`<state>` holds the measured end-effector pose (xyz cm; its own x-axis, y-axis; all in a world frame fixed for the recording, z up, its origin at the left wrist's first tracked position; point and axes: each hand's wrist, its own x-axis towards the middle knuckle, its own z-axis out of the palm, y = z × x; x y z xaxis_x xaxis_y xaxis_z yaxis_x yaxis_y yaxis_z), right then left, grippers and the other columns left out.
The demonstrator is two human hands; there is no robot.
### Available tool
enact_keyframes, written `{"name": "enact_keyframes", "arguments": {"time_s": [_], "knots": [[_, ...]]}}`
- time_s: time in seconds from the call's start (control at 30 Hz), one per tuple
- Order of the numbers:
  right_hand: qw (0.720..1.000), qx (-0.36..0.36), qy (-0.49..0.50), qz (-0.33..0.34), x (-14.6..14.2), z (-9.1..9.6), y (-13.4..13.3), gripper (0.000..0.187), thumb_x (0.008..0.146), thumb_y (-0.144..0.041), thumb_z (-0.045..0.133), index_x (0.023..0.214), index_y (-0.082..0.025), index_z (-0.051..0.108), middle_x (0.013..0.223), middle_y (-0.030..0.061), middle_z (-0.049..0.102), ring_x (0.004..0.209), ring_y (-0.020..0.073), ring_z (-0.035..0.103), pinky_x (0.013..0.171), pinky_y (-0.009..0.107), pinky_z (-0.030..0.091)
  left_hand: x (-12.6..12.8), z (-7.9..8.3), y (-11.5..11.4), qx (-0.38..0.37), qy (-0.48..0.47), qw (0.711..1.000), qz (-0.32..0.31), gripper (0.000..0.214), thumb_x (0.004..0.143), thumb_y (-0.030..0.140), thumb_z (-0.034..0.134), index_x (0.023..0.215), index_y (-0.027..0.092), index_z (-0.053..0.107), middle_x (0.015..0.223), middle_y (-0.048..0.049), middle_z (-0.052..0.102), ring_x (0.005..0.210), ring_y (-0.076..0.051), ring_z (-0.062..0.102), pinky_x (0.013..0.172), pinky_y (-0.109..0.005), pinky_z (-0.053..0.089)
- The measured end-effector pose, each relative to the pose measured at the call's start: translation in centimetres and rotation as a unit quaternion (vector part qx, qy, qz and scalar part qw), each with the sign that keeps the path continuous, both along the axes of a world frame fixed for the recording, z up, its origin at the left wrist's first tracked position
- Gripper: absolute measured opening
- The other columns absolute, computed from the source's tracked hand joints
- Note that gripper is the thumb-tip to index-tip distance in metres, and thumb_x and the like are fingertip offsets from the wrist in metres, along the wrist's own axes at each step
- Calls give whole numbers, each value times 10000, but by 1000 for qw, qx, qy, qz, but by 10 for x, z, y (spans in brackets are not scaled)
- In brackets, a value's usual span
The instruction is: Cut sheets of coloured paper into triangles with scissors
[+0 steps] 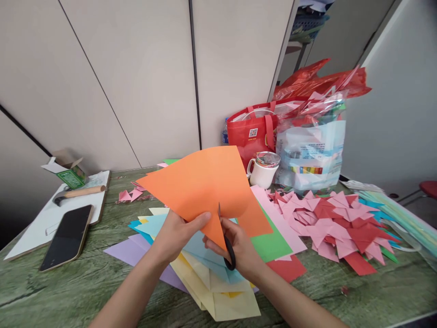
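Two hands meet at the frame's centre: the left hand (179, 232) pinches an orange sheet (201, 182) at its lower left edge, thumb on top, and the right hand (239, 248) has its fingers around black-handled scissors (231, 255), the blade against the sheet's lower part. Behind, right of centre, a red bag (237, 143) bears a QR code (253, 132); print on the pale blue plastic bag (309, 155) is too small to read, and pink and red pieces show near its top. Between lies a clear-lidded white mug (262, 176), contents unclear. At left, an open green-and-white box (71, 177) hides its inside.
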<state>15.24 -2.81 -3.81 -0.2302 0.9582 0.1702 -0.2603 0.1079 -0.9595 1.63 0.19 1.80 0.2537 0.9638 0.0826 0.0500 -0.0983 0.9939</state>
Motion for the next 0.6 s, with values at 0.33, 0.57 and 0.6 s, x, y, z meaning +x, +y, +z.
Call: {"name": "enact_keyframes", "arguments": {"time_s": [0.33, 0.57, 0.6], "knots": [[1000, -1, 14, -17, -1, 1, 0, 356, 605, -413, 739, 791, -180, 543, 805, 24, 618, 777, 180, 587, 657, 283, 478, 3, -2, 0, -4, 25, 1000, 13, 230, 700, 261, 649, 910, 180, 603, 931, -54, 689, 854, -217, 629, 688, -302, 509], [1000, -15, 3, -17, 0, 2, 0, 380, 597, -452, 732, 775, -181, 535, 758, 19, 623, 766, 186, 597, 619, 280, 482, 2, -3, 0, 17, 29, 999, 12, 204, 728, 264, 621, 917, 187, 604, 936, -41, 679, 838, -204, 624, 685, -297, 506], [1000, -17, 2, -16, 0, 2, 0, 382, 597, -456, 731, 773, -179, 535, 752, 20, 623, 759, 186, 598, 609, 278, 481, 3, -3, 0, 19, 30, 999, 13, 200, 736, 276, 613, 914, 187, 608, 936, -45, 681, 839, -207, 625, 684, -301, 507]]}}
